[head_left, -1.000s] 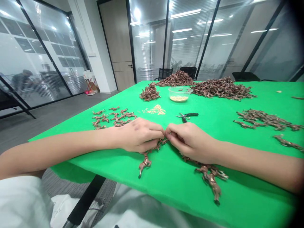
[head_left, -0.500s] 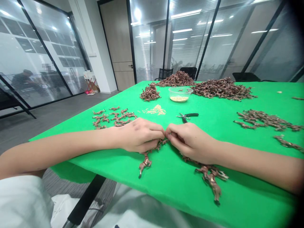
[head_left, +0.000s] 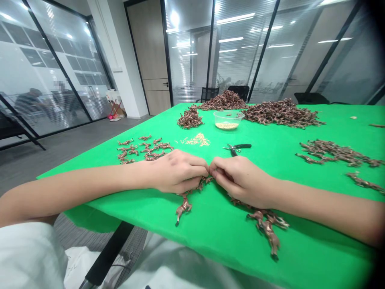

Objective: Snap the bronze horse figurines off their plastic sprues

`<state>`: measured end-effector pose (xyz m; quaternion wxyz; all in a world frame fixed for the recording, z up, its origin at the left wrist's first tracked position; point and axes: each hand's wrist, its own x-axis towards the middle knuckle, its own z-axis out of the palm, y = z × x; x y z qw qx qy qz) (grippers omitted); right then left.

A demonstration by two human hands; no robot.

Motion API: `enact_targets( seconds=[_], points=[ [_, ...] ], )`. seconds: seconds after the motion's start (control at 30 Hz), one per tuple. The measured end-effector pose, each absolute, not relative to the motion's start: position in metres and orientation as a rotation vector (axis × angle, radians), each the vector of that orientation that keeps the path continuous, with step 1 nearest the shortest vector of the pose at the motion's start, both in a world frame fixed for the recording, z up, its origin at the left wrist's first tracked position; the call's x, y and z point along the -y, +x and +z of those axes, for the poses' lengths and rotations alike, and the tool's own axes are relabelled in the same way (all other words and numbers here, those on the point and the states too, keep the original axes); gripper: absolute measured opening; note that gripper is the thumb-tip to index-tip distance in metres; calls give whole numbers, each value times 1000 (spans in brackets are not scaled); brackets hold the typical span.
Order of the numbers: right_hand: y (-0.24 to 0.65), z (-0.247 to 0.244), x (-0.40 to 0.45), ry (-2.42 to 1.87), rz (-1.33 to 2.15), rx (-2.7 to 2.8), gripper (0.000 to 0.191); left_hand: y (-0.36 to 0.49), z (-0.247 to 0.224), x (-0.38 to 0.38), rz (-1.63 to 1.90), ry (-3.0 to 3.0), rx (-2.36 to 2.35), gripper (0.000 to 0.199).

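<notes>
My left hand [head_left: 183,170] and my right hand [head_left: 240,178] meet over the near part of the green table, fingertips pinched together and touching. What they pinch is too small to make out. Just below the left fingers, a small bronze-brown horse figurine [head_left: 183,208] dangles or lies on the cloth, with more brown pieces [head_left: 204,182] showing between the hands. Beneath my right hand and wrist lie several horse figurines [head_left: 269,230], partly covered. Beyond the right hand are pliers [head_left: 240,147] with black handles, one handle partly behind the hand.
A clear plastic bowl [head_left: 228,120] holds small gold-coloured bits, and a loose scatter [head_left: 198,139] of them lies nearby. Large figurine heaps [head_left: 279,112] stand at the back, with a smaller heap [head_left: 190,117] left of the bowl. Loose figurines lie left [head_left: 146,148] and right [head_left: 339,152].
</notes>
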<state>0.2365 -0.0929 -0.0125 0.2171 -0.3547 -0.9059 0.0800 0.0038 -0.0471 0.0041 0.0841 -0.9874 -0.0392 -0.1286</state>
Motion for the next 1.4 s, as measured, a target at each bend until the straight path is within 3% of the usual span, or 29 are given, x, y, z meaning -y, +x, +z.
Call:
enact_targets(
  seconds=[1.4],
  points=[
    [237,-15,92,-987,186,2518,18,5,4,46,-377,-2952,108,22]
  ],
)
